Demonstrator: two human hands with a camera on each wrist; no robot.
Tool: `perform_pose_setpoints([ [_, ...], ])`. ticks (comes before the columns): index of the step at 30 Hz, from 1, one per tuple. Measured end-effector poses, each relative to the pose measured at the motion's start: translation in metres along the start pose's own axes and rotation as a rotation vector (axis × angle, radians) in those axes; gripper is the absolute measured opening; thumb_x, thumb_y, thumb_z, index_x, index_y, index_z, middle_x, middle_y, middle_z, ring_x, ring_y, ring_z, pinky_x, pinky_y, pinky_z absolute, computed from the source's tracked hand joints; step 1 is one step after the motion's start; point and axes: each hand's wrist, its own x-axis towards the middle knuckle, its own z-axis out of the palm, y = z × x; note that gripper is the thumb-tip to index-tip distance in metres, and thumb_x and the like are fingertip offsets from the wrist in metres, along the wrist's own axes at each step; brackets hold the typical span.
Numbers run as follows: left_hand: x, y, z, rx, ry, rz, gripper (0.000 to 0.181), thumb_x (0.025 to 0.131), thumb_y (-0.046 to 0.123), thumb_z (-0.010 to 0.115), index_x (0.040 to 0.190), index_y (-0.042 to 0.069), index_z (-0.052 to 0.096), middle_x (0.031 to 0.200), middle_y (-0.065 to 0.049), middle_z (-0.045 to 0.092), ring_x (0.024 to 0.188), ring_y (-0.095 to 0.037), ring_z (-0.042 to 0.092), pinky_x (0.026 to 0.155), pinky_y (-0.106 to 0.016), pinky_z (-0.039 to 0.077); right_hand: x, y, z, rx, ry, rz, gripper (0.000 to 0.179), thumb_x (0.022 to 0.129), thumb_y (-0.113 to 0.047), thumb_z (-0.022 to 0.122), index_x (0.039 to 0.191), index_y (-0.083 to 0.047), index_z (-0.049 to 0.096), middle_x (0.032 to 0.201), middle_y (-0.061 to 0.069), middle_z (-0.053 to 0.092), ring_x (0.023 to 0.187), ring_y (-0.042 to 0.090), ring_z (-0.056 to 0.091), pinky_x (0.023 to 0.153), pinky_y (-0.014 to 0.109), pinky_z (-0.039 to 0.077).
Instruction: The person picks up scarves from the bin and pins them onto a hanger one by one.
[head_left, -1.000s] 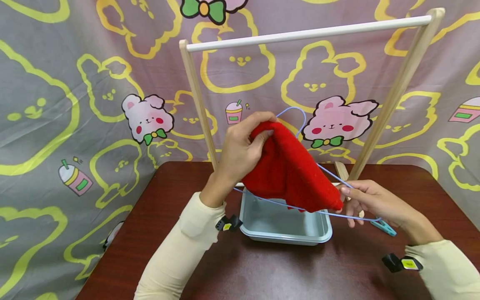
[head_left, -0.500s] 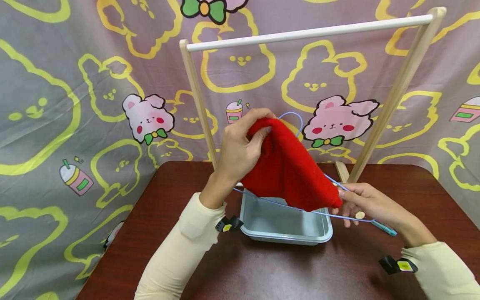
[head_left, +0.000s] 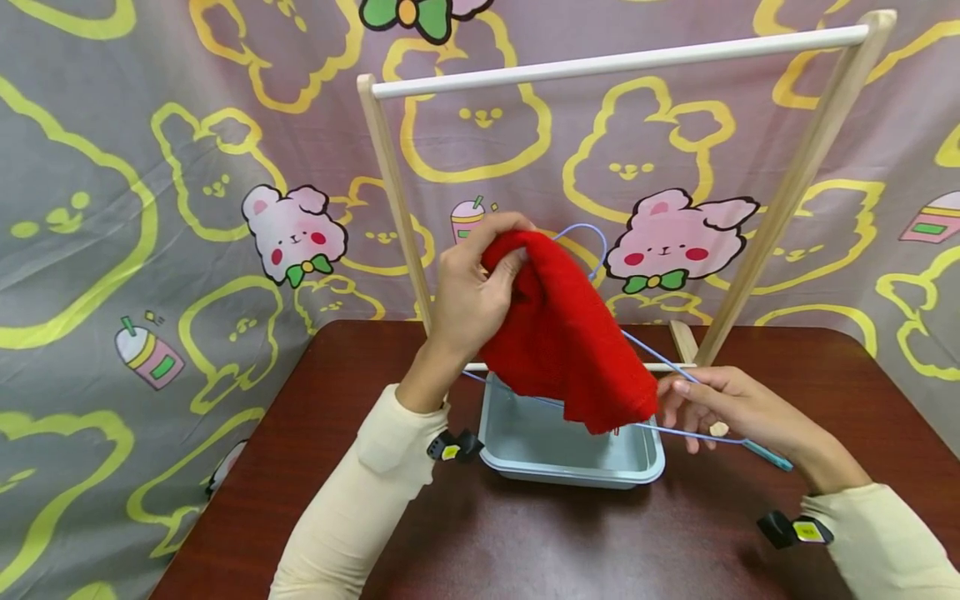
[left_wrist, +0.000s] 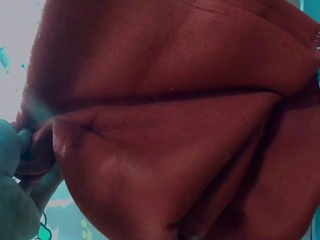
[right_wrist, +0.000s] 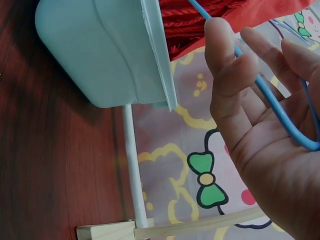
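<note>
In the head view, my left hand (head_left: 472, 287) pinches the upper edge of a red scarf (head_left: 566, 342) between thumb and fingers. The fabric hangs in folds over a thin blue clothes hanger (head_left: 686, 432), hiding its middle; only the hook and right end show well. My right hand (head_left: 731, 408) holds the hanger's right end, the wire pinched between thumb and finger in the right wrist view. A small gap lies between those fingers and the scarf's lower corner. Twisted red fringe (right_wrist: 187, 27) shows beside the basin there. Red folds fill most of the left wrist view.
Below the scarf, a light blue basin (head_left: 570, 477) stands on the dark red-brown table (head_left: 540, 542). A wooden rack with a white top rail (head_left: 615, 65) rises behind it. A teal clothespin (head_left: 768, 455) is beside my right wrist. A patterned curtain (head_left: 420, 133) hangs behind.
The scarf's lower right corner has moved left, away from my right fingers, which touched it before. My left hand has shifted slightly left and up. The right hand still holds the hanger.
</note>
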Motion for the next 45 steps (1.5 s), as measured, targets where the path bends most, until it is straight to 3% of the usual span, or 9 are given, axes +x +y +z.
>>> perform_pose_setpoints([
  [5, -0.001, -0.002, 0.0, -0.029, 0.018, -0.021, 0.013, 0.096, -0.004, 0.069, 0.109, -0.003, 0.07, 0.101, -0.018, 0.072, 0.088, -0.022, 0.068, 0.076, -0.024, 0.056, -0.001, -0.001, 0.0, 0.02, -0.01, -0.022, 0.035, 0.112, 0.0, 0.031, 0.129, 0.003, 0.062, 0.097, 0.008, 0.071, 0.066, 0.032, 0.072, 0.05, 0.04, 0.058],
  [15, -0.006, -0.004, 0.001, 0.002, 0.024, -0.044, 0.016, 0.095, -0.005, 0.068, 0.11, -0.003, 0.07, 0.102, -0.017, 0.073, 0.09, -0.023, 0.068, 0.078, -0.024, 0.056, -0.002, -0.001, -0.001, 0.029, 0.004, -0.023, 0.034, 0.112, 0.0, 0.031, 0.129, 0.007, 0.06, 0.097, 0.007, 0.072, 0.066, 0.032, 0.073, 0.05, 0.04, 0.058],
  [26, -0.008, -0.003, -0.006, 0.015, -0.004, -0.018, 0.014, 0.096, -0.004, 0.069, 0.11, -0.002, 0.069, 0.102, -0.017, 0.073, 0.089, -0.022, 0.067, 0.076, -0.026, 0.055, -0.002, -0.001, 0.0, -0.009, 0.067, -0.004, 0.035, 0.112, -0.001, 0.035, 0.126, -0.005, 0.067, 0.094, 0.006, 0.073, 0.065, 0.03, 0.072, 0.049, 0.041, 0.057],
  [30, -0.01, 0.001, -0.007, 0.096, -0.038, -0.018, 0.015, 0.097, -0.002, 0.069, 0.112, 0.0, 0.07, 0.106, -0.014, 0.074, 0.094, -0.021, 0.068, 0.082, -0.028, 0.057, -0.001, -0.002, 0.001, -0.024, 0.076, 0.0, 0.033, 0.112, -0.001, 0.036, 0.125, -0.002, 0.066, 0.093, 0.006, 0.073, 0.064, 0.029, 0.071, 0.049, 0.04, 0.057],
  [35, -0.013, 0.006, -0.006, 0.276, -0.079, 0.002, 0.018, 0.098, 0.007, 0.071, 0.116, 0.008, 0.071, 0.109, -0.007, 0.075, 0.1, -0.02, 0.071, 0.091, -0.033, 0.058, -0.002, -0.003, 0.001, -0.014, 0.085, -0.004, 0.033, 0.112, -0.002, 0.035, 0.125, -0.002, 0.066, 0.093, 0.006, 0.073, 0.064, 0.029, 0.071, 0.048, 0.04, 0.056],
  [42, -0.017, 0.005, -0.004, 0.445, -0.086, 0.0, 0.02, 0.099, 0.012, 0.071, 0.119, 0.012, 0.071, 0.112, -0.004, 0.076, 0.097, -0.019, 0.072, 0.081, -0.04, 0.061, -0.002, -0.003, 0.0, 0.0, 0.084, -0.017, 0.034, 0.112, -0.001, 0.035, 0.125, -0.002, 0.066, 0.092, 0.007, 0.073, 0.064, 0.029, 0.072, 0.048, 0.04, 0.056],
  [45, -0.019, 0.003, -0.004, 0.462, -0.094, -0.011, 0.02, 0.099, 0.012, 0.07, 0.119, 0.012, 0.071, 0.111, -0.004, 0.076, 0.095, -0.02, 0.072, 0.079, -0.041, 0.061, -0.003, -0.003, 0.0, -0.011, 0.082, -0.011, 0.033, 0.112, -0.001, 0.035, 0.126, 0.003, 0.064, 0.093, 0.006, 0.073, 0.065, 0.029, 0.072, 0.048, 0.04, 0.057],
])
